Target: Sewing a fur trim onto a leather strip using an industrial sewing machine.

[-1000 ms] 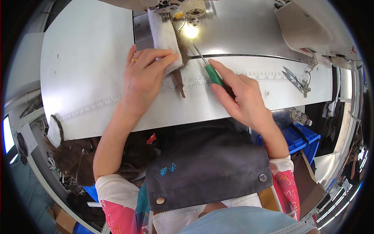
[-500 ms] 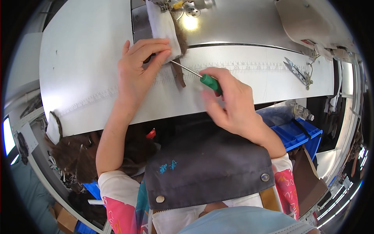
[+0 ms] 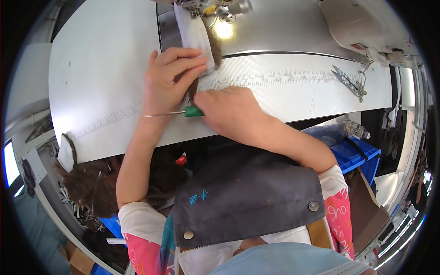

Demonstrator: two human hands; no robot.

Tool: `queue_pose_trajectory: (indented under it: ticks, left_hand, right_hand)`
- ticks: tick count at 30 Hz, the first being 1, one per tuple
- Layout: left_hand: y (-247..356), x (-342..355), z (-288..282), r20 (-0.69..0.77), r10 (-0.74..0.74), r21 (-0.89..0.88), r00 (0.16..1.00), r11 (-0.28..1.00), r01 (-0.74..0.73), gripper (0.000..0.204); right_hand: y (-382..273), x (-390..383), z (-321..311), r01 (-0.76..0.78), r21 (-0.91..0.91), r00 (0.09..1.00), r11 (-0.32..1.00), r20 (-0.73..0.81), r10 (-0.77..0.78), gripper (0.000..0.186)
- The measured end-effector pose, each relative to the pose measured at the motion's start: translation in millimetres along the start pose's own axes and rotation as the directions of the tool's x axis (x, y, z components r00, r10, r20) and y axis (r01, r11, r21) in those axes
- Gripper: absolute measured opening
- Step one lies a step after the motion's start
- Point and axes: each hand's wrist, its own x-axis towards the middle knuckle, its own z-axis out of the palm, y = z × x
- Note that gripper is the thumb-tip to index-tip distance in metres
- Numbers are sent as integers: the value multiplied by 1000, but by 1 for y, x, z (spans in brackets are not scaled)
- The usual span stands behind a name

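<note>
My left hand [image 3: 167, 82] pinches the lower end of a white padded strip [image 3: 192, 32] backed with brown fur [image 3: 215, 52]. The strip runs up under the sewing machine's presser foot [image 3: 195, 13]. My right hand [image 3: 229, 112] is closed round the green handle [image 3: 193, 111] of a thin metal tool, just below the strip and right of my left hand. The metal shaft [image 3: 162, 115] points left across my left wrist. A narrow brown piece [image 3: 193, 86] hangs below the strip, partly hidden by my hands.
The white table [image 3: 96, 55] carries a printed ruler; clippers [image 3: 349, 83] with a cord lie at right, under the machine body [image 3: 348, 25]. Below the table are brown fur pieces [image 3: 94, 188], blue bins [image 3: 348, 156] and a plastic bottle [image 3: 357, 129]. A steel plate [image 3: 284, 32] surrounds the needle area.
My right hand has moved left and toward me, and the tool has swung from pointing up at the strip to lying sideways over my left wrist. My left hand still pinches the strip.
</note>
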Motion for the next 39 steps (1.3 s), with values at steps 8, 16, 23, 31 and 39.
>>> queue_pose_trajectory:
  ticks: [8,16,23,31,39]
  left_hand:
    - [5,-6,1,-25,8,130,1000,991,-4,11]
    - [5,-6,3,-19,-5,135,1000,991,8,10]
    - [7,-3,1,-9,-71,81,997,994,72,11]
    - [3,-3,4,-14,-2,15,1000,1000,2,14]
    - [5,-2,3,-22,32,84,999,996,-30,15]
  right_hand:
    - [23,-40,-48,-199,-199,944,960,-302,133,36]
    - [12,-18,-35,-280,-69,920,958,-304,247,32]
    - [10,-1,-29,-365,-80,923,928,-166,348,32]
    - [16,-10,-33,-90,-481,995,872,-72,63,42]
    - [15,-19,-31,-188,-253,973,949,-183,144,39]
